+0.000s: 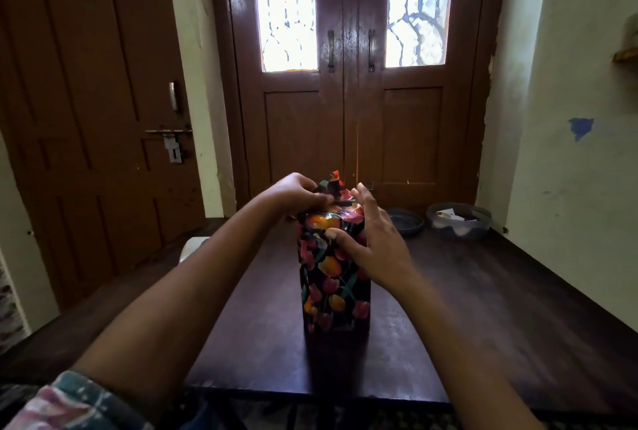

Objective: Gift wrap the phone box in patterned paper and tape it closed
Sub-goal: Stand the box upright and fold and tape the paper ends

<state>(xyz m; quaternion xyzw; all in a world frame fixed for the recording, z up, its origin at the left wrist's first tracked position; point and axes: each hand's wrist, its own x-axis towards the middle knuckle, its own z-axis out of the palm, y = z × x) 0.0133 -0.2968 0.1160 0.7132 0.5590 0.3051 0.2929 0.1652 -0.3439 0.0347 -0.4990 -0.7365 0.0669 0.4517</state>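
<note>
1. The phone box [334, 277], already sheathed in dark tulip-patterned paper [328, 295], stands upright on one end near the middle of the dark worktop [483, 309].
2. The left hand [293, 193] is at the top end, its fingers [316, 200] pinched together on the loose paper flaps [333, 181] that stick up there.
3. The right hand [371, 246] rests against the upper right side of the box, fingers spread apart and clamping nothing; the thumb presses the front face just below the top edge.
4. Risk: the box stands tall on a narrow end, so a hard sideways tug on the flaps could tip it if the right hand eases off.
5. Risk: the top paper looks bunched and crumpled (glossy paper tends to spring back), so I judge the fold may reopen or tear before tape goes on.
6. No tape is visible, so reaching for it may mean letting go of the fold.
7. Count: 1 wrapped box, 2 hands, 2 round containers [459, 221] at the far right of the worktop, 1 pale object [193, 248] at its left edge (too hidden to identify).
</note>
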